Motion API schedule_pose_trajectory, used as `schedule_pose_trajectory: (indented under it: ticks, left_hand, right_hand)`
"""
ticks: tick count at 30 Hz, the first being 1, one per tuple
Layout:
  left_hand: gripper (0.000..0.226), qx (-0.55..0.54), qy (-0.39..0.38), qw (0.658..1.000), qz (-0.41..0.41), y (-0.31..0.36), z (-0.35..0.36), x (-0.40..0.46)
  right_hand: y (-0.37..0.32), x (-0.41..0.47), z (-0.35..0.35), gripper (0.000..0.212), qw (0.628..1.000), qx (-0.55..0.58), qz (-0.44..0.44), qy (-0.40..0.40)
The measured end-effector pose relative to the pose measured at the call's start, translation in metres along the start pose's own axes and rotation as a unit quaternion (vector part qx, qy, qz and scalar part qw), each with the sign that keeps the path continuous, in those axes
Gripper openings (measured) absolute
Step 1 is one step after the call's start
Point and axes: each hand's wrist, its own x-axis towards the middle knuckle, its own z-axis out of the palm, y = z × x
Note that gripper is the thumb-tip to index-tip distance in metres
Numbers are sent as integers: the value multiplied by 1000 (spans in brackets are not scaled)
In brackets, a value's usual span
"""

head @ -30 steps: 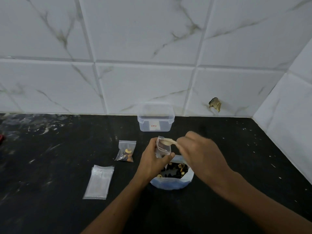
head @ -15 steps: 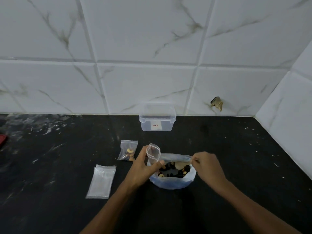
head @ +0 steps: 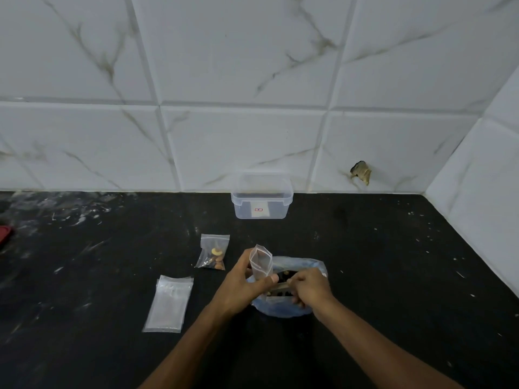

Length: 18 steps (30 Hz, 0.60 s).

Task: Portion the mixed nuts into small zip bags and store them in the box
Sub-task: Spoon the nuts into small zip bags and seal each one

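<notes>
Against white tiles, black countertop.

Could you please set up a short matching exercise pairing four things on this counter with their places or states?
1. clear box
2. filled zip bag
3. stack of empty bags
4. open zip bag

A. held upright in the left hand
B. flat, nearest the camera
C. against the tiled wall
D. lying with nuts inside

Pairs: 1-C, 2-D, 3-B, 4-A
</notes>
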Motion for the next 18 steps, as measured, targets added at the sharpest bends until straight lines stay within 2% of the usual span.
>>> schedule_pose_trajectory:
  ticks: [3,8,11,18]
  left_hand:
    - [58,-3,2,1000,-8,1,-2,-1]
    - [58,-21,0,1000,-22,3,-5,-1]
    - [61,-22,6,1000,-19,5,-6,0]
    - [47,54,67,996,35,18,-3,3]
  right_hand:
    - [3,-1,-6,14,997,64,48,-10]
    - [7,-7,-25,10,991,120,63,-1]
    - [5,-16,-41,11,986,157,63,-7]
    - [-17,-38,-87,14,983,181,22,-3]
